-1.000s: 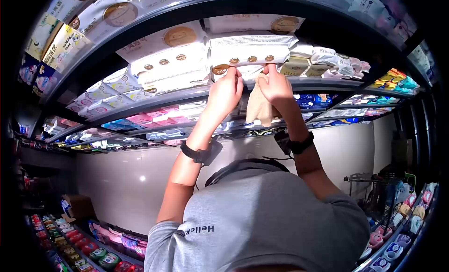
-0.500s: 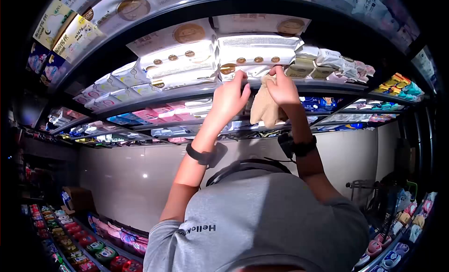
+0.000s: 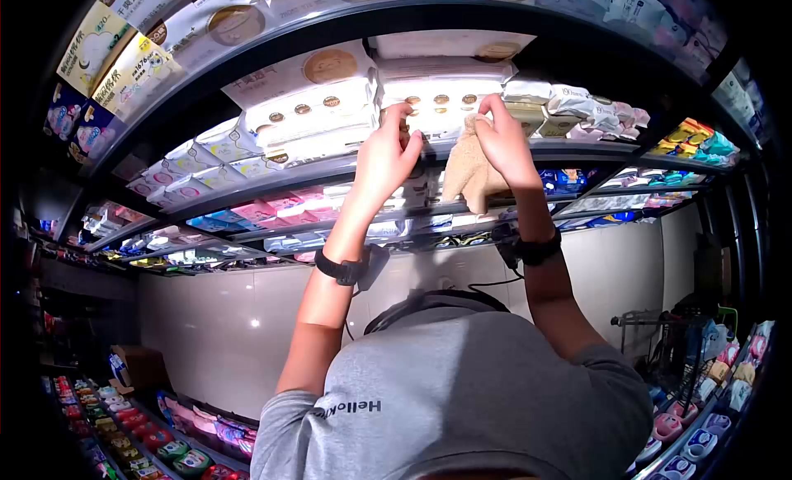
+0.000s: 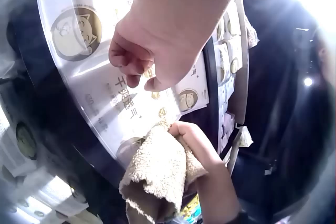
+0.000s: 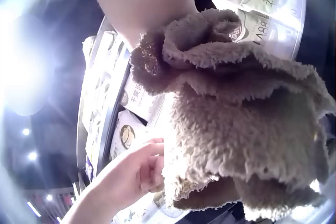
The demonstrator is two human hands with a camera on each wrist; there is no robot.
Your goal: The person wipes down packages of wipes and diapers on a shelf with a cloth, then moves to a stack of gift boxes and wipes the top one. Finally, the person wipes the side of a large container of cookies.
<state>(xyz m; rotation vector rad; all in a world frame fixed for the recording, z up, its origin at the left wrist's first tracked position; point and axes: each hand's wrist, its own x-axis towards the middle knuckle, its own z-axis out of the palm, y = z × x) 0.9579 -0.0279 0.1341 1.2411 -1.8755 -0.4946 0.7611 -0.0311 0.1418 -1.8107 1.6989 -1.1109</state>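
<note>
A white sanitary pad pack (image 3: 425,117) with round gold logos sits in a stack on the lit shelf. At its left front my left hand (image 3: 386,160) has its fingertips, with the thumb standing apart; in the left wrist view the fingers of the left hand (image 4: 152,58) are bent over the packs. I cannot tell whether they grip the pack. My right hand (image 3: 505,150) pinches a beige fleecy cloth (image 3: 472,171) at its top, and the cloth hangs down in folds before the shelf edge. Much of the right wrist view is filled by this cloth (image 5: 220,124), covering the right fingers.
More white packs (image 3: 309,109) stand to the left, with smaller packs (image 3: 569,109) to the right. A dark shelf beam (image 3: 429,14) runs above the packs. Lower shelves hold pink packs (image 3: 285,204). A cardboard box (image 3: 144,364) stands at the back left on the floor.
Both hands have moved up a little and farther apart. The left thumb has spread from the fingers. The logo row on the pack front sits higher than half a second ago. The cloth stays in the right hand.
</note>
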